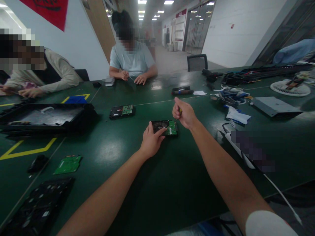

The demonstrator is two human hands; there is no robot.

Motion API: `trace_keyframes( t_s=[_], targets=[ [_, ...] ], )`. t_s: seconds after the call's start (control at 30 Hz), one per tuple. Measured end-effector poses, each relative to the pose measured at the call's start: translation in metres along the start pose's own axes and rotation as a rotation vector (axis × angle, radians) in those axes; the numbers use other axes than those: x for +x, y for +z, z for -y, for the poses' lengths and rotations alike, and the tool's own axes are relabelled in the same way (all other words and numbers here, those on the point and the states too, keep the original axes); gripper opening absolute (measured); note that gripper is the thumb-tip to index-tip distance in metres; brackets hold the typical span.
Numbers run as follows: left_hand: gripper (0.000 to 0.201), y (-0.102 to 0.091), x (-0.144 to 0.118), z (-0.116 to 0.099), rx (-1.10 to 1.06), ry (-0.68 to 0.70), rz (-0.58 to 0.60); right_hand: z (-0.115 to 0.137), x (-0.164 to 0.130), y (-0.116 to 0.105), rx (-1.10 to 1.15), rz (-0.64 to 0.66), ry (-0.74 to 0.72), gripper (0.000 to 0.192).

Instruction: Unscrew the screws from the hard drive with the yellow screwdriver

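Observation:
A hard drive (pixel 160 125) with a green circuit board lies flat on the dark green table in front of me. My left hand (pixel 153 139) grips it from the left, with one finger stretched across its top and the thumb near its front edge. Just right of the drive, my right hand (pixel 184 113) is raised in a fist. A bit of a yellow-and-black handle (pixel 180 110) shows between its fingers; the rest of that tool is hidden. Another hard drive (pixel 121 111) rests farther back on the left.
Left are a black casing (pixel 51 114), a loose green circuit board (pixel 68 164) and a black part (pixel 38 163). Right are a white glove (pixel 237 114), a grey metal box (pixel 275 106), cables (pixel 232 95) and a power strip (pixel 240 150). Two people (pixel 133 55) sit across the table.

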State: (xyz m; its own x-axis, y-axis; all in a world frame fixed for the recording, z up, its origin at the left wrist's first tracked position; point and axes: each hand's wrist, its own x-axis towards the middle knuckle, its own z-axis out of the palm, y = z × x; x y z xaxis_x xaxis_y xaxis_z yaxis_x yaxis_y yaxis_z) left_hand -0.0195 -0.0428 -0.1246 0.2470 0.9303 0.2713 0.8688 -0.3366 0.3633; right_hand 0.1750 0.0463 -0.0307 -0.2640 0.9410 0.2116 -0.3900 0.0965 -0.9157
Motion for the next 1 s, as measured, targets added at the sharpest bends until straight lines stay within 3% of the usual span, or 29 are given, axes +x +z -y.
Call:
trace_keyframes(
  t_s=[0.2,0.4,0.57,0.87,1.0],
  targets=[
    [0.048,-0.0002,0.0002,0.0002,-0.007,0.004,0.0,0.0006,0.0009,0.0013,0.044,-0.009,0.003,0.063],
    [0.048,-0.0002,0.0002,0.0004,-0.007,0.008,0.0,-0.004,0.003,-0.0004,0.004,-0.08,-0.051,0.048],
    [0.047,-0.0002,0.0001,-0.0002,-0.009,0.002,-0.001,-0.0033,0.0016,0.0014,0.017,-0.045,-0.078,0.042],
    [0.047,0.0006,-0.0001,0.0012,-0.009,0.004,-0.006,0.004,-0.0021,0.0015,0.019,-0.016,0.001,0.066],
    [0.047,0.0013,0.0001,0.0022,-0.007,0.008,-0.007,0.0,0.001,0.0005,0.021,-0.043,-0.023,0.06]
  ],
)
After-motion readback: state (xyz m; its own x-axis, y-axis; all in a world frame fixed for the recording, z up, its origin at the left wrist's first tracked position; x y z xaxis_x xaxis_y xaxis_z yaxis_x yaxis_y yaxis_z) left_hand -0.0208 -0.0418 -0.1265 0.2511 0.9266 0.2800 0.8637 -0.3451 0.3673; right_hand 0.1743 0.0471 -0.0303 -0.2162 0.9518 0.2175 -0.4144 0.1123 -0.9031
